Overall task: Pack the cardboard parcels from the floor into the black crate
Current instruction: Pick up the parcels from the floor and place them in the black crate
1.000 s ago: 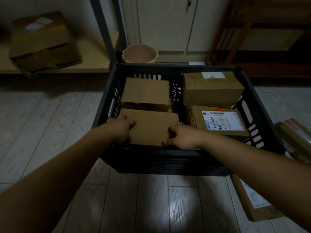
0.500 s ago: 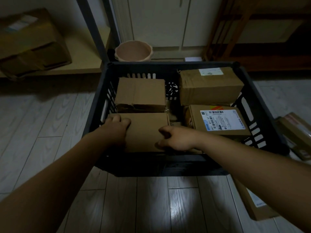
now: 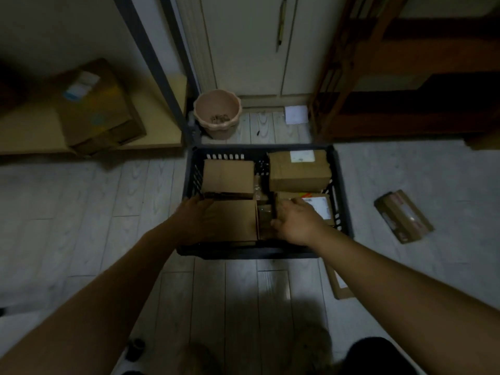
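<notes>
Cardboard parcel point(image 3: 232, 219), matt brown and square-edged, lying flat in the near-left corner of the crate point(image 3: 259, 148), black slotted plastic. Left hand point(image 3: 193, 220) draped over its left edge, fingers point(image 3: 197, 203) curled round the far corner. Right hand point(image 3: 296, 221) at its right side, fingers point(image 3: 290, 207) bent; clamped or merely touching, hard to tell in the dimness. Three more boxes point(image 3: 228, 175) packed alongside. Loose parcel point(image 3: 403, 216) on the pale wood-grain floor point(image 3: 81, 212), well to the right.

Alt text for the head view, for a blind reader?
Two hands reach into a black crate holding four cardboard parcels; the left hand touches the near-left parcel, the right hand is beside it. A loose parcel lies on the floor to its right.
</notes>
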The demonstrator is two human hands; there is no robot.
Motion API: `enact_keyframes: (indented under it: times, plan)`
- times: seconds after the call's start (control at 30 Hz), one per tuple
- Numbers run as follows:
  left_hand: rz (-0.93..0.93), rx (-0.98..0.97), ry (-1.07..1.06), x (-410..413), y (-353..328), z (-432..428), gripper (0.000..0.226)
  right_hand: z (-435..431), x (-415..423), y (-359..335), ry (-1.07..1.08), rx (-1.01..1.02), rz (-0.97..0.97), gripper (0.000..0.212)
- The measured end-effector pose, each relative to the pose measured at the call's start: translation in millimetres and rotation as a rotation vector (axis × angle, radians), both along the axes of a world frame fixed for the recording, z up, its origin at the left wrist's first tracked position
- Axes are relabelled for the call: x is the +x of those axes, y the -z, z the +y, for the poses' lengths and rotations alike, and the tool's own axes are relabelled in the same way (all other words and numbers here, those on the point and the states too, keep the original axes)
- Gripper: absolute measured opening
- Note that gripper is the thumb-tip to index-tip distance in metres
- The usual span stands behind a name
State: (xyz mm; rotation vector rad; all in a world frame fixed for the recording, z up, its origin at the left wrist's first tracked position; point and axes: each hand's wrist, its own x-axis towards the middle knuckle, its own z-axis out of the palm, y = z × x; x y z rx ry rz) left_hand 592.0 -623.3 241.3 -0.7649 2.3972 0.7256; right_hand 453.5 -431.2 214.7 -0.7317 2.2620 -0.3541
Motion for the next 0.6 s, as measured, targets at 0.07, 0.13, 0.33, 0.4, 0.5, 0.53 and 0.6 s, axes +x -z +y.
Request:
enact_keyframes:
  times: [0.07, 0.13, 0.33, 0.4, 0.5, 0.53, 0.6]
  plan:
    - [0.081, 0.119, -0.096, 5.8, -63.1, 16.1, 0.057, 11.6, 4.1, -60.9, 0.079, -0.078, 0.011, 0.05]
    - [0.131, 0.145, -0.143, 11.3, -127.3, 34.6, 0.05, 22.1, 8.8, -123.4, 0.177, -0.154, -0.004, 0.049]
    - [0.122, -0.022, -0.261, 32.4, -284.4, 75.5, 0.078, 59.3, 25.2, -282.6, 0.105, -0.159, 0.108, 0.07]
    - [0.142, -0.071, -0.244, 39.2, -317.0, 85.0, 0.08, 77.9, 25.4, -317.3, 0.071, -0.126, 0.165, 0.076]
    - [0.217, -0.115, -0.224, 45.3, -351.8, 103.4, 0.082, 109.3, 25.1, -354.6, 0.073, -0.124, 0.236, 0.077]
    - [0.236, -0.118, -0.209, 46.6, -359.7, 111.1, 0.082, 122.3, 27.2, -365.3, 0.1, -0.128, 0.253, 0.077]
    - [0.26, -0.099, -0.156, 45.9, -372.8, 129.1, 0.083, 153.8, 35.9, -386.7, 0.18, -0.126, 0.29, 0.078]
